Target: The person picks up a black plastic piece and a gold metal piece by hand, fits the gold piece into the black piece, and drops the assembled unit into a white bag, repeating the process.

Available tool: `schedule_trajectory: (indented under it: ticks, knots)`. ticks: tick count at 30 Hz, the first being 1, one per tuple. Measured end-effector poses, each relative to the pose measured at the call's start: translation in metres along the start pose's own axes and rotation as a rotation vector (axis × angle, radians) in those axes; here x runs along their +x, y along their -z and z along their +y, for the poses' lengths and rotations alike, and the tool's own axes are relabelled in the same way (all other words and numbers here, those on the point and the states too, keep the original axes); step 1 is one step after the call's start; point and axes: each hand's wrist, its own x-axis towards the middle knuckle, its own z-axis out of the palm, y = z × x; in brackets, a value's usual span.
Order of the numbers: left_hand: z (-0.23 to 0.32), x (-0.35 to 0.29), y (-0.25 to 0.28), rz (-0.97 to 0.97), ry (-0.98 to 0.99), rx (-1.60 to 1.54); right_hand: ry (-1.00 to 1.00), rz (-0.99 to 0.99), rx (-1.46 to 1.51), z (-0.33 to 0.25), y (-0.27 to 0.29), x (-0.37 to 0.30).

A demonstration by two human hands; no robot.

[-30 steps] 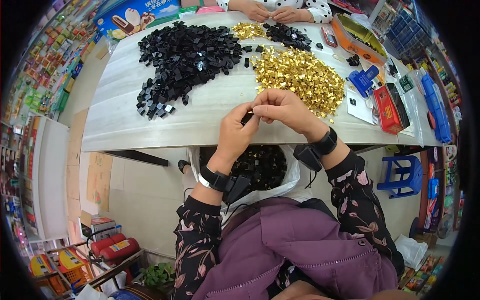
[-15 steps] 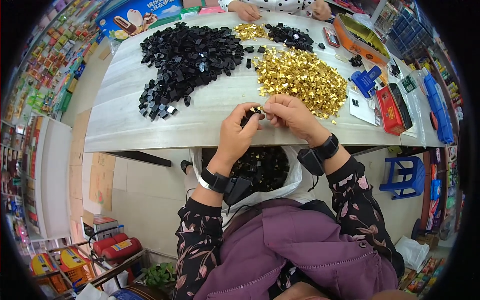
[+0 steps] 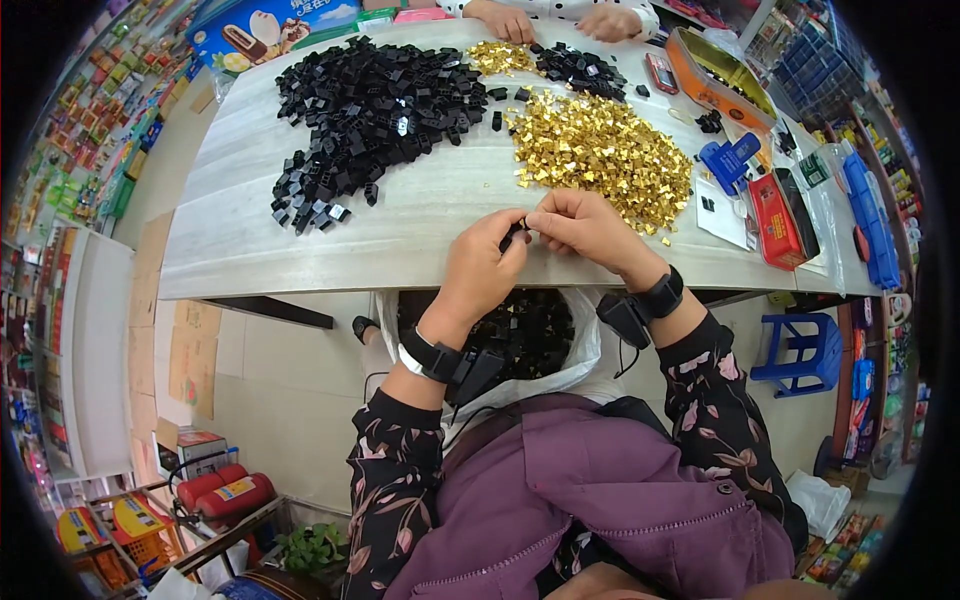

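Close to the table's near edge, my left hand [image 3: 478, 265] pinches a small black plastic piece [image 3: 513, 236] between thumb and fingers. My right hand [image 3: 584, 236] meets it, thumb and forefinger pressed together at the piece's end. Whether a gold bit sits in that right pinch is hidden by the fingers. Just beyond my right hand spreads a heap of small shiny gold pieces [image 3: 598, 150]. Farther left lies a large pile of black plastic pieces [image 3: 385, 105]. Below the table edge, a white sack [image 3: 588, 345] holds many black pieces with gold glints.
Across the table a person's hands [image 3: 555, 20] rest near a small gold pile [image 3: 500, 57] and a small black pile [image 3: 580, 70]. At right stand an orange tin [image 3: 715, 80], a red box [image 3: 778, 225] and a blue clip-like object [image 3: 730, 160]. A blue stool [image 3: 798, 352] stands below.
My left hand has turned and closed further around the black piece; a gold bit seen at its tip is now mostly covered. The other person's hands have come down onto the table.
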Motion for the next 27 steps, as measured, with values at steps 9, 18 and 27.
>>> schedule_trajectory:
  ticks: [9, 18, 27]
  knots:
    - [-0.006, -0.005, 0.0, 0.055, 0.0, -0.053, -0.155, -0.097, 0.197, -0.003, 0.0, 0.004]
    - [0.0, -0.005, -0.003, 0.024, 0.039, -0.153, -0.087, -0.042, 0.272, 0.003, 0.0, -0.003]
    - [-0.003, -0.005, -0.007, 0.058, -0.156, 0.18, -0.071, -0.04, 0.25, 0.008, 0.002, -0.006]
